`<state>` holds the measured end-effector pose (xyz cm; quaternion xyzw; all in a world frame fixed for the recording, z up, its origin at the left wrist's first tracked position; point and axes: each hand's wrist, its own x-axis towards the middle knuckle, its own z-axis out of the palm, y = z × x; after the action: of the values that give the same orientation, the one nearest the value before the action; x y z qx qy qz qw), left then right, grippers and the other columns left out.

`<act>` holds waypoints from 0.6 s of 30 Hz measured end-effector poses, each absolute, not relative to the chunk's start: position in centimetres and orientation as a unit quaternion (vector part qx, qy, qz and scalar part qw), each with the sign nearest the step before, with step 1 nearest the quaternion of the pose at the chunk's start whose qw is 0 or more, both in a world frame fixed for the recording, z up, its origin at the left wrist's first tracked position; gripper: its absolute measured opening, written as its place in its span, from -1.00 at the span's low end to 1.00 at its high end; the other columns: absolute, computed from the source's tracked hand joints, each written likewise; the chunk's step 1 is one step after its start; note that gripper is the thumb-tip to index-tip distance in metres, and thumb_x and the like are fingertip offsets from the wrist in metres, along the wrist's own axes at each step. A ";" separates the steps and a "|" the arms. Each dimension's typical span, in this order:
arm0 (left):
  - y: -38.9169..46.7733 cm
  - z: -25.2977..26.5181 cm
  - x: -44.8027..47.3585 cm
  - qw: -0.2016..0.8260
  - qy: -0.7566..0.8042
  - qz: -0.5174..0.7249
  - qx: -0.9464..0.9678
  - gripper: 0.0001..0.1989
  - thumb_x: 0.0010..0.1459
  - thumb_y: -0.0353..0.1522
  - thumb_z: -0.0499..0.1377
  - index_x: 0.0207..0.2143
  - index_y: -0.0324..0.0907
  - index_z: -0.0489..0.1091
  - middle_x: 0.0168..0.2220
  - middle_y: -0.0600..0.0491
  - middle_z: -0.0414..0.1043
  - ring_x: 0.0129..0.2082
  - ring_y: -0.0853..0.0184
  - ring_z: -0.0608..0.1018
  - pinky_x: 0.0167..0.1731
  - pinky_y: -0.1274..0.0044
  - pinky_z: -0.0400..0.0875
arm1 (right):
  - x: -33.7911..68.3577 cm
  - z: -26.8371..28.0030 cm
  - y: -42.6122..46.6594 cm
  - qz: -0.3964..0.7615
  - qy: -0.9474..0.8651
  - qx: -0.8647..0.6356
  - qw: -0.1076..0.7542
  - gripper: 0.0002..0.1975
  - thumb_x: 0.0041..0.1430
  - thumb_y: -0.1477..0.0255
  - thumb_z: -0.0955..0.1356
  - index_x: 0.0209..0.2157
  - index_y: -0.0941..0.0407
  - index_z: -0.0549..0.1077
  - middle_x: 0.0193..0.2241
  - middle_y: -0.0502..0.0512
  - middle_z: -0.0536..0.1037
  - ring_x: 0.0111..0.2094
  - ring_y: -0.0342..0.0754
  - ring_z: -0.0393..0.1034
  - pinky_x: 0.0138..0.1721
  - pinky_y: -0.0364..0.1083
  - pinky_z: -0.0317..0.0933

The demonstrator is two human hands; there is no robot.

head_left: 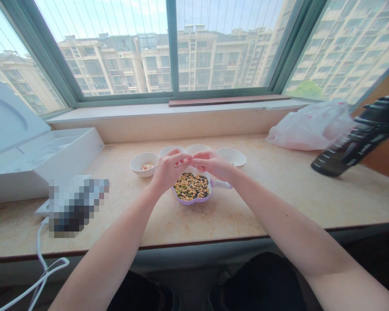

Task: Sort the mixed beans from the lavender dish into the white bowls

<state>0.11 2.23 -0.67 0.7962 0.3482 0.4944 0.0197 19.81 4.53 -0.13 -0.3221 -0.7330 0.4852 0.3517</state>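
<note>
No text we can read; marks only. On the handle (221, 184) of the purple bowl (194, 200) we note small grey print, too tiny to make out. Dark bottle (339, 151): short white marks along its side; we cannot tell whether letters or scale lines. Plastic bag (307, 125): faint reddish patches, too blurred for us to call lettering.

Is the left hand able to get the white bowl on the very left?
Probably yes: the left hand is close beside the leftmost white bowl, and nothing seems to block the way. It may need to move away from the right hand first.
</note>
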 end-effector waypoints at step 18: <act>2.5 -1.1 -0.1 0.037 0.425 0.346 0.835 -0.83 0.21 -0.45 0.15 -0.25 -0.15 0.56 -0.35 0.06 0.52 -0.45 0.37 0.51 -0.35 0.50 0.42 | 21.2 0.1 5.6 -0.001 -0.729 -0.478 0.489 -0.73 0.33 0.26 0.31 -0.23 0.10 0.60 -0.35 0.09 0.55 -0.38 -0.05 0.39 -0.25 -0.05 0.27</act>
<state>-0.14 2.47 -1.11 0.8355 0.4253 0.3460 0.0371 21.20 5.57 0.10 -0.4778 -0.7295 -0.0009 0.4895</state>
